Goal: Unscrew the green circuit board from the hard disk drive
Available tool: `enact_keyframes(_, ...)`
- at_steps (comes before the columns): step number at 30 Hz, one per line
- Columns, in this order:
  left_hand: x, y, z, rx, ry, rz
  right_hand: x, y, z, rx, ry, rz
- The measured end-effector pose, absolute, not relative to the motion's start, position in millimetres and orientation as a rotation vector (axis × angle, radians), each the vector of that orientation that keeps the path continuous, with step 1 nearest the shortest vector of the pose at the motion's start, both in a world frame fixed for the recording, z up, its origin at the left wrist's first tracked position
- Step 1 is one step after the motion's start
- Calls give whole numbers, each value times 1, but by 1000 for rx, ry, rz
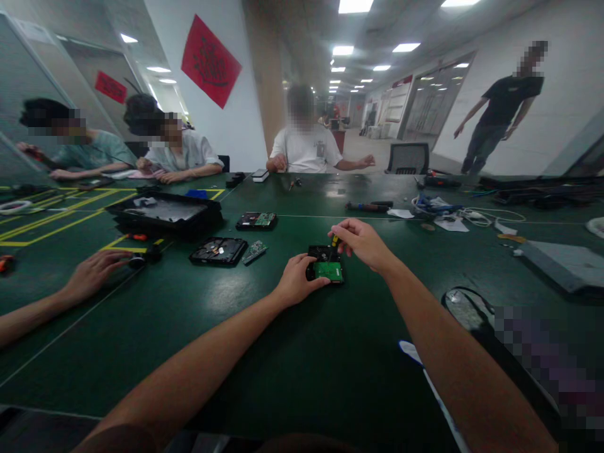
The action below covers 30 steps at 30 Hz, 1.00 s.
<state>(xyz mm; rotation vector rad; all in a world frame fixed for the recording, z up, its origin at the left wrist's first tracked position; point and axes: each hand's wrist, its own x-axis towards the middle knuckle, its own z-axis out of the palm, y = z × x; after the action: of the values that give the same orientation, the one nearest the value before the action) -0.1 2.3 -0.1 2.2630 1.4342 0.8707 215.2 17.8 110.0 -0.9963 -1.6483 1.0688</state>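
On the green table in front of me lies a hard drive [329, 271], its green circuit board facing up. My left hand [298, 280] grips it along the left and near edges. Between the closed fingers of my right hand [361, 240] is a screwdriver [335, 241] with a yellow and black handle, held upright. Its shaft points down at the far part of the drive; I cannot tell whether the tip sits in a screw. Left of my hands are an opened hard drive [218, 251], a loose circuit board [255, 252] and another hard drive [257, 220].
Stacked black trays [165, 214] stand at the left. A co-worker's hand [97, 270] rests on the table near them. Tools [369, 206], cables [476, 217] and a grey metal box [564, 264] lie to the right. Several people are around the table; one stands at the right.
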Motion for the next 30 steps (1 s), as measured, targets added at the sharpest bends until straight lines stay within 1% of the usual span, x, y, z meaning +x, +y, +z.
enact_keyframes(9,-1,2,-2,2261,1433,885,214,23,105,-958,-1555,1151)
enact_keyframes(15,0,0,3,2255,1449,864,216,21,107,-1007,-1656,998)
enact_keyframes(28,0,2,0,2265,1446,874,216,24,106,-1019,-1604,1078)
enact_keyframes(30,0,3,-1,2268,1442,878,216,23,107,-1028,-1629,1044)
